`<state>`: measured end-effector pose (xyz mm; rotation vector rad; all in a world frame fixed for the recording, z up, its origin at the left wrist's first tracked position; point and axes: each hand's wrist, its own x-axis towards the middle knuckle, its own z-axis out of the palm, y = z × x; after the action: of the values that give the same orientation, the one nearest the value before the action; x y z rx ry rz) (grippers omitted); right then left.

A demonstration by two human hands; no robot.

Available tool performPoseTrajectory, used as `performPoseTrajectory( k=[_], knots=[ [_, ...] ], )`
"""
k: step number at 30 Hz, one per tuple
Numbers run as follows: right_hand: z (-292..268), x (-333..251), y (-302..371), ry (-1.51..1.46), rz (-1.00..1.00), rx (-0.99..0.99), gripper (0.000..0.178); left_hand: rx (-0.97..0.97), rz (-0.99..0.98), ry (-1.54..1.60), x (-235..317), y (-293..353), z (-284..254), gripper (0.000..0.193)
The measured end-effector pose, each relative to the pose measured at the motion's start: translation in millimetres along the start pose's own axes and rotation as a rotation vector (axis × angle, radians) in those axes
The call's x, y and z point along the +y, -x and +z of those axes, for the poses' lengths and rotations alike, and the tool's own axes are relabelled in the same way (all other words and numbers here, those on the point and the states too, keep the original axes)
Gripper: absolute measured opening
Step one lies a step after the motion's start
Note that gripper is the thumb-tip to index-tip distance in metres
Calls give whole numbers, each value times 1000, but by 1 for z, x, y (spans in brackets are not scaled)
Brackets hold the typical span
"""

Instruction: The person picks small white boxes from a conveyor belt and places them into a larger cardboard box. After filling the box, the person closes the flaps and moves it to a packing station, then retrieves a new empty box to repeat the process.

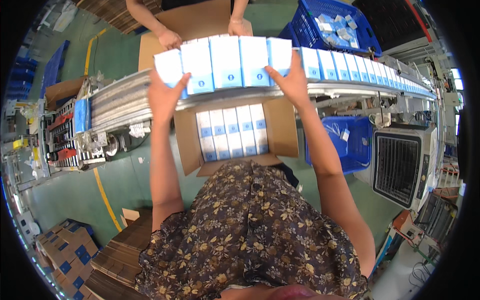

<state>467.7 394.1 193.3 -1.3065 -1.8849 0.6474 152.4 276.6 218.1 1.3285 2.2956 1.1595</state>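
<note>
A row of several small white-and-blue cartons (227,62) is squeezed between my two hands above the conveyor (117,102). My left hand (164,94) presses on the row's left end, its thumb across the front. At the right end, my right hand (291,84) grips in the same way, fingers behind and thumb in front. Directly below, on my side of the conveyor, an open cardboard box (187,135) holds cartons of the same kind in two rows, flaps spread outward.
More cartons (357,68) line the conveyor to the right. Across it, a co-worker's hands (170,39) reach into another cardboard box (195,19). Blue baskets (367,30) stand at far right and below the conveyor. A grey fan unit (397,165) and stacked flat cardboard (117,260) flank me.
</note>
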Motion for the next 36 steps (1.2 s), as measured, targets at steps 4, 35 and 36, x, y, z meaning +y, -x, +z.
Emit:
performPoseTrajectory(
  k=[4,35,36],
  knots=[
    [-39,-52,69,18,-77,66,92,88,329,-175,39,56,-80,85],
    [-101,206,-64,507,293,-66,84,-392,208,8,55,19,181,51],
    [-90,197,-64,411,322,-100,86,-404,122,-28,52,9,178,55]
  ],
)
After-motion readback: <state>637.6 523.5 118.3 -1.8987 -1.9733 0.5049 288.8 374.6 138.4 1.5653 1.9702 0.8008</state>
